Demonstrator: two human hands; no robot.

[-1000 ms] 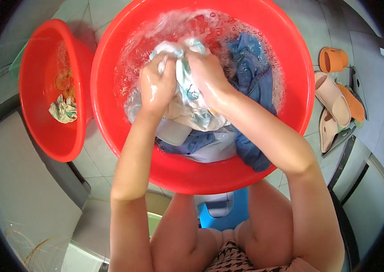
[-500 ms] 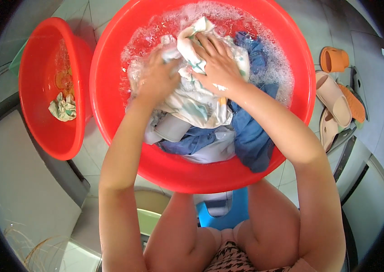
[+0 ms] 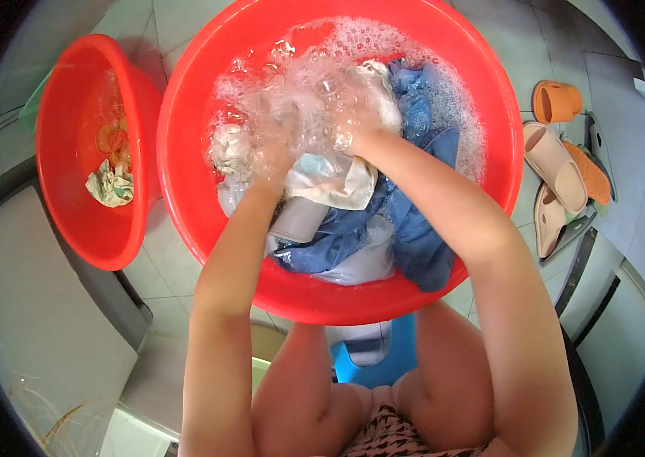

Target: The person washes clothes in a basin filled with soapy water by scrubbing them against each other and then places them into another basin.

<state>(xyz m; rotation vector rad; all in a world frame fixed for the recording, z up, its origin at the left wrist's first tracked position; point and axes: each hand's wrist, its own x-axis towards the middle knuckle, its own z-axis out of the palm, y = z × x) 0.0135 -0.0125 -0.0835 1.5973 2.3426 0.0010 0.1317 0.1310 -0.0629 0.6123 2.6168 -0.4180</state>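
Observation:
Soapy water, churned and frothy, fills the large red basin point(image 3: 185, 175) in front of me. My left hand point(image 3: 273, 148) is sunk among the suds at the left of a white patterned cloth point(image 3: 337, 183). On that cloth's right side, my right hand point(image 3: 356, 126) is pressed down into the water. Splashing and foam hide the fingers of both hands. Blue denim clothing point(image 3: 421, 221) lies along the basin's right side and reaches up onto its near wall. Closer to me are a grey piece of fabric point(image 3: 299, 219) and a pale garment point(image 3: 360, 263), partly wet.
A smaller red basin point(image 3: 59, 198) stands at the left, holding a crumpled light cloth point(image 3: 111, 184) and some water. Beige slippers point(image 3: 558, 164) and an orange slipper point(image 3: 555, 103) lie on the tiles at the right. Something blue point(image 3: 402, 358) shows between my legs.
Both hands have pushed down into the water, taking the raised part of the white cloth under. Water now splashes up around them, and my fingers have gone out of sight.

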